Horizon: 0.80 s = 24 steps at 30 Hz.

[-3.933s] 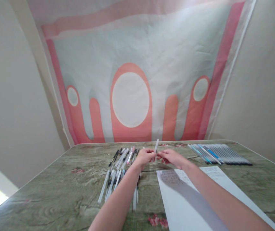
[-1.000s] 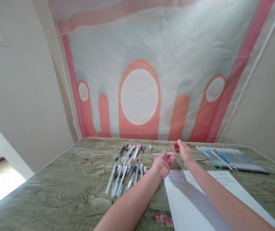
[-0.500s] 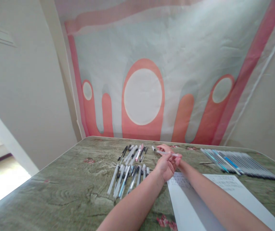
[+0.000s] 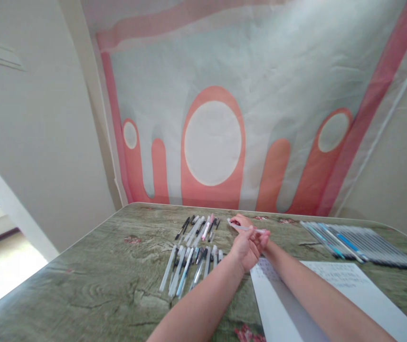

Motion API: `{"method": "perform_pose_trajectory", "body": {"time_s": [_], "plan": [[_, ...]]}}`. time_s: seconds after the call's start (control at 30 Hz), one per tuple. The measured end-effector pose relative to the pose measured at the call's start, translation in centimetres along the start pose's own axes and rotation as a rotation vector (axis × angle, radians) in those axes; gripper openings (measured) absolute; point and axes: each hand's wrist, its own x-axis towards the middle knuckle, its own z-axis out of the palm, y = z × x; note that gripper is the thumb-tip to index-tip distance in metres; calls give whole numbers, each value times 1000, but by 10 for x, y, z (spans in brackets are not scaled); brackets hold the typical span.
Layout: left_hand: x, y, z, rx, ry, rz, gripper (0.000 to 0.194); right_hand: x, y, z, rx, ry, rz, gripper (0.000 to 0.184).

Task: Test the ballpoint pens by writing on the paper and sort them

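A slim translucent pen point(image 4: 243, 228) lies across my two hands, with a pale cap point(image 4: 229, 221) at its left end. My left hand point(image 4: 248, 248) is closed on the pen's barrel, palm turned up. Just behind, my right hand point(image 4: 241, 221) has its fingers curled at the capped end; the exact grip there is partly hidden. My right forearm passes behind my left hand. To the left lie a near row of capped pens point(image 4: 184, 270) and a farther group of pens and loose caps point(image 4: 198, 229).
A sheet of paper with writing point(image 4: 353, 294) lies under my right forearm. At the right, many grey pens or refills with some blue ones point(image 4: 374, 244) lie side by side. The wood-patterned table point(image 4: 110, 266) reaches to a wall with a pink and grey backdrop point(image 4: 212, 142).
The cap, apart from the pen's left end before, now meets the pen. My hands have come slightly closer together. The view has shifted a little.
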Motion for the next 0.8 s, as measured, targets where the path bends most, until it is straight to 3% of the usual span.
{"method": "perform_pose_trajectory", "body": {"time_s": [0.1, 0.23, 0.43, 0.6, 0.8], "plan": [[-1, 0, 0, 12, -18, -5, 24, 0, 5, -7, 0, -32, -42, 16], [0, 3, 0, 6, 3, 39, 20, -5, 9, -35, 24, 23, -18, 19], [5, 4, -2, 15, 95, 108, 13, -56, -8, -81, 95, 177, 67, 30], [8, -1, -8, 114, 115, 112, 11, -108, -33, -79, 54, 309, 25, 30], [10, -1, -14, 225, 97, 123, 10, -122, -35, -70, -74, 360, -76, 23]]}}
